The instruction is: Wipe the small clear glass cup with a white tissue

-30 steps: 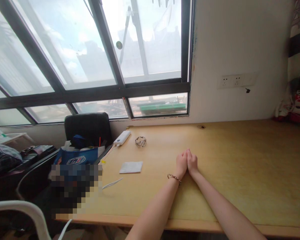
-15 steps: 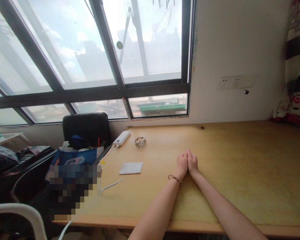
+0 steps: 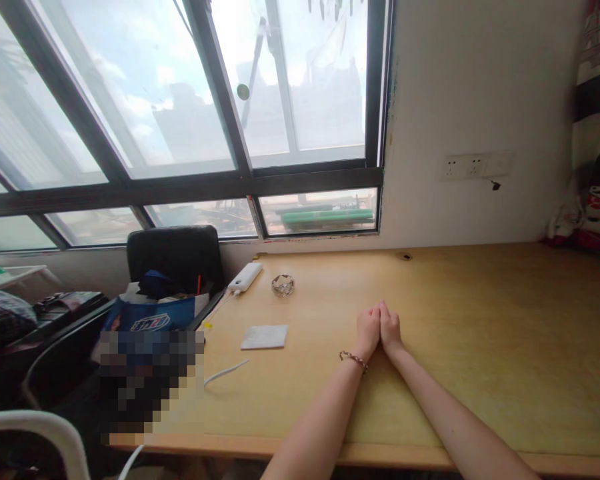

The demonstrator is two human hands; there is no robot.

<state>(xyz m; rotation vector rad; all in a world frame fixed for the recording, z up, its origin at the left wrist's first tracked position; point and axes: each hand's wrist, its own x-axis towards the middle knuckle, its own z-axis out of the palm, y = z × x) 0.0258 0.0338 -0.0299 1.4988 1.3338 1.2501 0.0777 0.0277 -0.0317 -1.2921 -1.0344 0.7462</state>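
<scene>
My left hand (image 3: 369, 330) and my right hand (image 3: 391, 329) rest side by side on the wooden table (image 3: 455, 313). Both are closed, fingers curled in, with thumbs and inner edges pressed against each other. No object shows in either of them; the palms are hidden from here. Around my left wrist sits a braided bracelet (image 3: 353, 361). To the left of the hands lies a flat pale grey-white packet or folded cloth (image 3: 265, 337). A silvery openwork ring-shaped item (image 3: 283, 286) lies farther back.
A white power bank (image 3: 246, 277) with a cable lies at the table's left edge. A white cable end (image 3: 227, 372) lies nearer. A black chair (image 3: 175, 257) holds a blue bag (image 3: 150, 319). Behind are a window and wall sockets (image 3: 463, 167). At lower left is a white curved bar (image 3: 45, 430).
The whole view has shifted very slightly. My hands keep the same closed, pressed-together pose on the table, and nothing has been picked up or put down.
</scene>
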